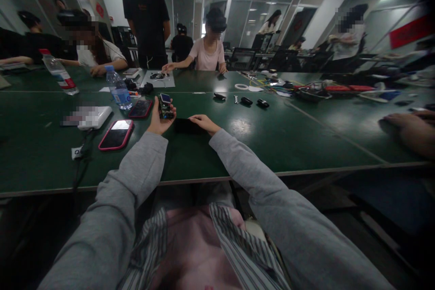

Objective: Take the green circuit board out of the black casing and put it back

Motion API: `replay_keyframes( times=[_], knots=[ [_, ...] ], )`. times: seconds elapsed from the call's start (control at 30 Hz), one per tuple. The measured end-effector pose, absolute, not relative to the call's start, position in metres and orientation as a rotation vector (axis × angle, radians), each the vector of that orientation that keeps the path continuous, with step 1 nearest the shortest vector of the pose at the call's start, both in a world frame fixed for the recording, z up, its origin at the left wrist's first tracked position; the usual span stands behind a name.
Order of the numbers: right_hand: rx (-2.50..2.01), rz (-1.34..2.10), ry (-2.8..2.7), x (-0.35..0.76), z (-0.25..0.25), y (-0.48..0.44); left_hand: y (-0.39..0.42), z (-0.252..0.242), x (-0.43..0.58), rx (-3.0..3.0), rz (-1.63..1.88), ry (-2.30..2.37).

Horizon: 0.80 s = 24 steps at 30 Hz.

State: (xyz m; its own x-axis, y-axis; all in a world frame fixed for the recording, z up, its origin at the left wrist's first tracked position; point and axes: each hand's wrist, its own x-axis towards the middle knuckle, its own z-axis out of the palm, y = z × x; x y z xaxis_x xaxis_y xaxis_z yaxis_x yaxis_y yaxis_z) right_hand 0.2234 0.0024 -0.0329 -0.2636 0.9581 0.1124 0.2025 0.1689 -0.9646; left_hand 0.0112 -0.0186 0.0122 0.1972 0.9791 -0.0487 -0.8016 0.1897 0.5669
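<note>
My left hand (pixel 159 121) is closed round a small circuit board (pixel 165 105) with a little screen at its top and a blue light low down. It is held up above the table. To the right, my right hand (pixel 205 123) grips the edge of a flat black rectangular piece (pixel 186 126), whose kind I cannot make out. That piece is at or just above the green tabletop. Left of my left hand lie a dark phone in a red case (pixel 140 108) and a second phone in a pink-red case (pixel 116 135).
Beyond my hands lie small black objects (pixel 246 101) and a little wrench (pixel 236 99). Water bottles (pixel 118 88) and a white box (pixel 98 118) with a cable stand left. Tape (pixel 241 86) and tangled wires (pixel 282 85) lie farther back. A person sits opposite; another's arm is at right.
</note>
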Motion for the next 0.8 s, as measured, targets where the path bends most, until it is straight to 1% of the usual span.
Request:
replay_keyframes(
  times=[0.1,0.27,0.37,0.57,0.8],
  knots=[
    [-1.092,1.052,-1.655,0.224,-0.031,0.000,-0.020,0.013,0.012,0.490,1.285,0.437],
    [-1.021,0.432,-1.630,0.221,-0.023,-0.016,-0.028,0.020,0.014,0.550,1.209,0.477],
    [-0.989,0.183,-1.639,0.212,-0.013,-0.035,-0.031,0.022,0.015,0.582,1.174,0.497],
    [-0.846,-0.039,-1.919,0.177,0.000,-0.070,-0.021,0.014,0.017,0.604,1.240,0.418],
    [-0.759,-0.304,-2.291,0.152,-0.007,-0.080,-0.022,0.023,0.029,0.541,1.303,0.440]
  ],
)
